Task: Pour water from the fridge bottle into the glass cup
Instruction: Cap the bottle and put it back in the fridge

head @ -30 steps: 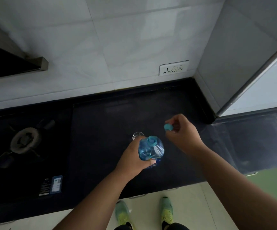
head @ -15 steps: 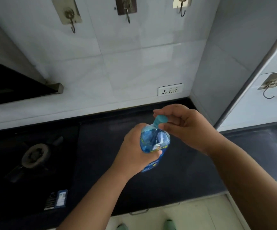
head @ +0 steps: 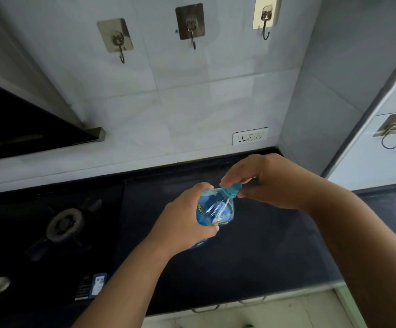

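Observation:
A clear blue plastic water bottle (head: 217,208) is held above the dark countertop (head: 251,252), tilted with its neck toward the upper right. My left hand (head: 182,223) grips its body from the left. My right hand (head: 270,183) pinches the teal cap (head: 233,188), which sits on the bottle's neck. The glass cup is hidden from view.
A gas stove burner (head: 65,224) sits at the left of the counter, with a dark chimney hood (head: 26,129) above it. A wall socket (head: 250,136) and three metal hooks (head: 192,27) are on the tiled wall. A white fridge side (head: 381,147) stands at the right.
My right hand brought the cap from beside the bottle onto its neck. The bottle rose and the view tilted up, so the glass cup behind my left hand dropped out of sight.

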Available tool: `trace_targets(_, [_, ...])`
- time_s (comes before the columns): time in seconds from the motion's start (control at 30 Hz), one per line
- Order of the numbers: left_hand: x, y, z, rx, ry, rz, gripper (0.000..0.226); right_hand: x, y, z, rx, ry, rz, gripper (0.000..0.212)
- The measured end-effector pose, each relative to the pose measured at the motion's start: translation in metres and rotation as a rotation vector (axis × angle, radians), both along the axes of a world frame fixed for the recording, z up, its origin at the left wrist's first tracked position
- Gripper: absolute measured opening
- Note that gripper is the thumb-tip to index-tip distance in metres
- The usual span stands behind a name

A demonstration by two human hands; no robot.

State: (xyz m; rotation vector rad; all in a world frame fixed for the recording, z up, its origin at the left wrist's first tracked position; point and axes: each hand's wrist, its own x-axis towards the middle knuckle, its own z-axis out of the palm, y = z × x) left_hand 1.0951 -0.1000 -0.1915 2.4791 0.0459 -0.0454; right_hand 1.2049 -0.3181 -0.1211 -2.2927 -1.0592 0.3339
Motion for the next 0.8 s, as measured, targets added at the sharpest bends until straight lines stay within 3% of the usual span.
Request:
trace_targets(0.2, [-0.001,0.001,0.006,0.061,-0.031,0.034,0.082,0.001,0.010,-0.003,-0.074,-0.078,-0.115,0.023])
trace_targets(0.37, [0.001,0.001,0.008,0.055,-0.054,0.019,0.084,-0.009,0.026,-0.012,-0.153,-0.170,-0.372,0.063])
trace_targets(0.53, [0.003,0.001,0.008,0.019,-0.048,0.040,0.084,-0.016,0.025,-0.010,-0.073,0.092,-0.458,0.083])
trace_targets(0.6, [0.005,0.003,0.010,0.018,-0.052,0.053,0.083,-0.019,0.021,-0.009,0.042,0.053,-0.348,0.067])
trace_targets(0.7, [0.005,0.003,0.012,0.022,-0.072,0.050,0.082,-0.019,0.019,-0.012,0.040,-0.053,-0.195,0.041])
trace_targets(0.8, [0.004,0.000,0.013,0.067,-0.131,0.055,0.082,-0.021,0.027,-0.013,-0.092,-0.214,-0.327,0.049])
